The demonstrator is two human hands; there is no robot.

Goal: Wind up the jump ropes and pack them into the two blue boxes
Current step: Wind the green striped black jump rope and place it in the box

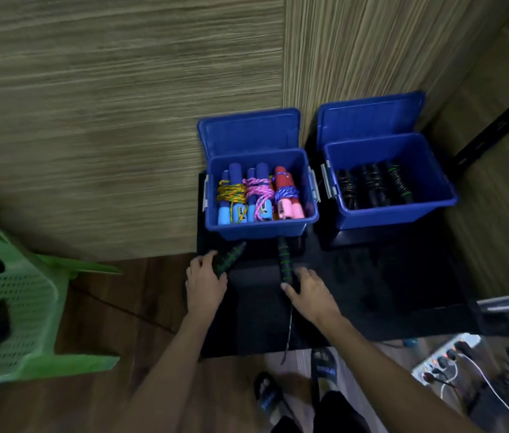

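Left hand is curled round one black, green-ringed handle; right hand is closed on the other handle, cord trailing off the black table. Wound ropes are seen packed in the left blue box and right blue box just behind

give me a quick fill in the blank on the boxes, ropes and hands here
1. The left box holds wound ropes with ____ bundles side by side.
2. The right box holds wound ropes that are mostly ____ in colour.
3. Both box lids stand ____.
4. The left hand and right hand each touch a black handle with ____ rings.

Missing words: three; black; open; green
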